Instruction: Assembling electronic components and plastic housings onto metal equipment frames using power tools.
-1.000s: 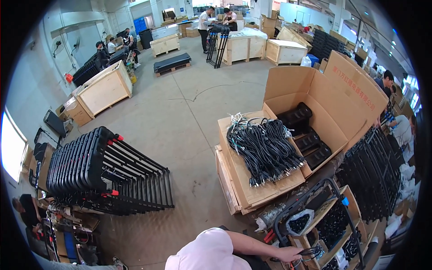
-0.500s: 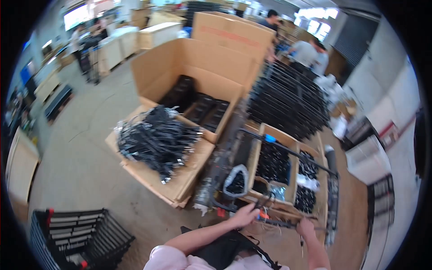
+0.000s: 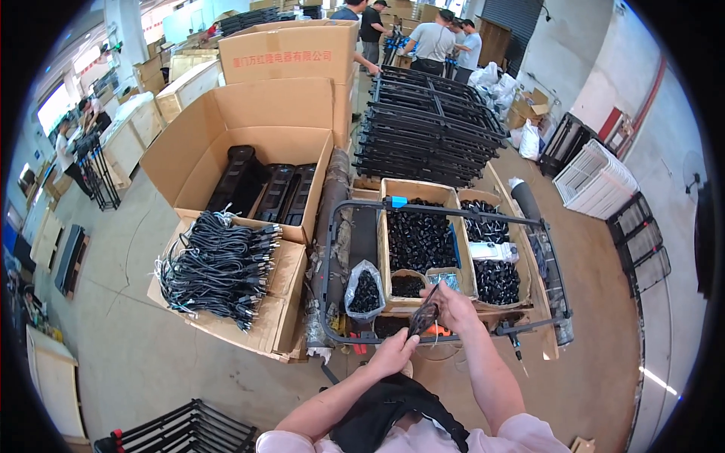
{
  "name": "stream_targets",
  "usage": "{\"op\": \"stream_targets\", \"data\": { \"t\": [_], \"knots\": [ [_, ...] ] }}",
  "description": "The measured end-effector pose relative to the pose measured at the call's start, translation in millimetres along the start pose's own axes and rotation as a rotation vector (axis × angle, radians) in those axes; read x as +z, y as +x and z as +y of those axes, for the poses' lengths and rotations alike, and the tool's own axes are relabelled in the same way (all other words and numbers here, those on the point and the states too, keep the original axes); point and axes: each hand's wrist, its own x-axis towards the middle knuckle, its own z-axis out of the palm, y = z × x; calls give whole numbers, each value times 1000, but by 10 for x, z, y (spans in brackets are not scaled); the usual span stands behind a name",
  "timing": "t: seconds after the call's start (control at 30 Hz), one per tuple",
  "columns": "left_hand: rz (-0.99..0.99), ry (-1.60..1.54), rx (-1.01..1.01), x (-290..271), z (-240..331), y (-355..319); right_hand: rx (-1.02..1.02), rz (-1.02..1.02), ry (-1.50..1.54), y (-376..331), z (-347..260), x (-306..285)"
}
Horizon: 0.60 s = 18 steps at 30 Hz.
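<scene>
Both my hands meet over a small black part (image 3: 424, 318) in front of a black metal frame (image 3: 445, 214) lying on a low bench. My left hand (image 3: 393, 352) grips its lower end. My right hand (image 3: 451, 303) pinches its upper end. Just beyond my hands stand cardboard boxes of small black pieces (image 3: 418, 235), a second such box (image 3: 489, 260) and a clear bag of black pieces (image 3: 365, 289).
A bundle of black cables (image 3: 215, 266) lies on flat cardboard at left. Behind it an open carton (image 3: 249, 136) holds long black parts. Black frames are stacked (image 3: 430, 124) at the back, where several people stand. More black frames (image 3: 181, 430) lie at lower left.
The view has swung right from the open floor and frame stacks to the bench. My hands, earlier reaching toward the bench, have come together on the black part.
</scene>
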Motion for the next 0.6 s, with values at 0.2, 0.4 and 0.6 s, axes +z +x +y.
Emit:
{"op": "stream_targets", "data": {
  "t": [0.2, 0.4, 0.6],
  "knots": [
    [-278, -312, -373, 28, 204, -119, -351, -28, 344, 75, -244, 150],
    [-305, -264, -323, -44, 344, -312, -325, 161, 565, 242, -603, -56],
    [-293, -66, -397, -44, 566, -746, -371, 210, 502, 212, -575, -565]
  ]
}}
